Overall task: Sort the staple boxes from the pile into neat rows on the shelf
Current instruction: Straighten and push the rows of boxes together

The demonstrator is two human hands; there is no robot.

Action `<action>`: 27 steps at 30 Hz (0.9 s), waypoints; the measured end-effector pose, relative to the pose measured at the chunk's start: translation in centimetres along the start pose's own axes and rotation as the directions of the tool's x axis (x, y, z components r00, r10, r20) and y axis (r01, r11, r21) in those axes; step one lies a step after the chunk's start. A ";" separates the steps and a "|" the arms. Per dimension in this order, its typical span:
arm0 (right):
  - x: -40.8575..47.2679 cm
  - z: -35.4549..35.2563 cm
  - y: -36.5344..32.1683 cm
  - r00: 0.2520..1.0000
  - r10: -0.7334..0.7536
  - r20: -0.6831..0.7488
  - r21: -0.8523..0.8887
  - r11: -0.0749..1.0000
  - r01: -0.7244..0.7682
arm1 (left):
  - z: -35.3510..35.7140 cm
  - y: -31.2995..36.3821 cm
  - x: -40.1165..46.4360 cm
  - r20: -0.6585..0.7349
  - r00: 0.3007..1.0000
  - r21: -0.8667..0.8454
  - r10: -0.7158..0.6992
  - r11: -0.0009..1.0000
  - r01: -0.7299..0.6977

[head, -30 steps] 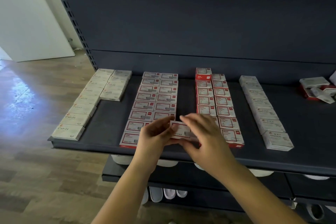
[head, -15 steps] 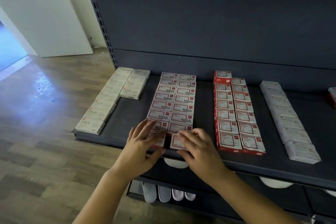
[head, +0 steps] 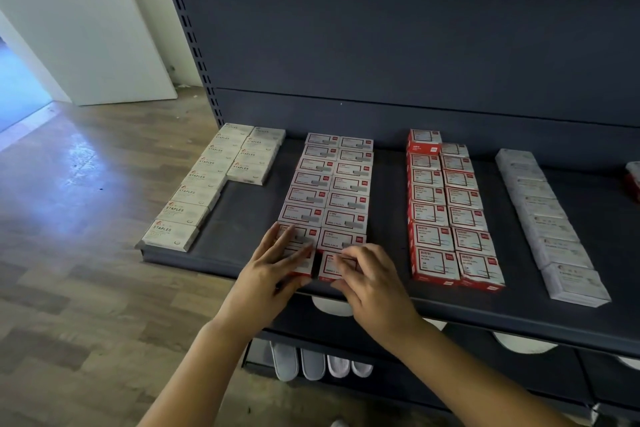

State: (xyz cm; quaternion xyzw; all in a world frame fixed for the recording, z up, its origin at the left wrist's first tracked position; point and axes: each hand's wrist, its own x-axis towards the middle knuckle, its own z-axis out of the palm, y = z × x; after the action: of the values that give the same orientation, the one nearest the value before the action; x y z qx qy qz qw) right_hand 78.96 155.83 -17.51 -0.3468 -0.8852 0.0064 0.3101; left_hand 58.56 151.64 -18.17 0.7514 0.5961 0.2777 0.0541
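Note:
On the dark shelf lie rows of staple boxes: cream STAPLES boxes at the left, a double row of white boxes with red trim in the middle, red boxes and a grey row at the right. My left hand lies flat, fingers straight, on the two front boxes of the middle block's left column. My right hand rests with bent fingers on the front box of the right column, thumb at its near edge. Both hands cover much of these boxes.
A few more boxes show at the far right edge of the shelf. Below the shelf stand white slippers on a lower level. A wooden floor and a white door are at the left.
A second ago both hands held one box above the shelf front. Now it lies at the front of the middle block's right column, and both hands rest on the front boxes.

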 end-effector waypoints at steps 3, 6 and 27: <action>-0.3 0.8 0.1 1.000 -0.014 0.009 0.040 0.999 0.013 | -0.1 0.1 0.1 0.026 1.000 0.008 0.001 1.000 -0.002; 0.0 1.3 0.1 0.998 -0.056 0.004 0.025 0.998 0.056 | -0.4 0.1 0.2 0.041 0.999 0.006 0.000 1.000 0.000; 0.9 0.9 0.1 0.996 -0.079 0.041 0.114 0.991 0.074 | -1.2 1.5 0.9 0.084 0.996 0.052 -0.038 0.998 0.033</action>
State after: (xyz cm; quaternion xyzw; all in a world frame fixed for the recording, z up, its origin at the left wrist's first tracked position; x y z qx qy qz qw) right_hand 78.02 156.70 -17.80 -0.2943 -0.9029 0.0521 0.3090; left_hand 59.41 151.76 -16.17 0.7529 0.6135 0.2293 0.0652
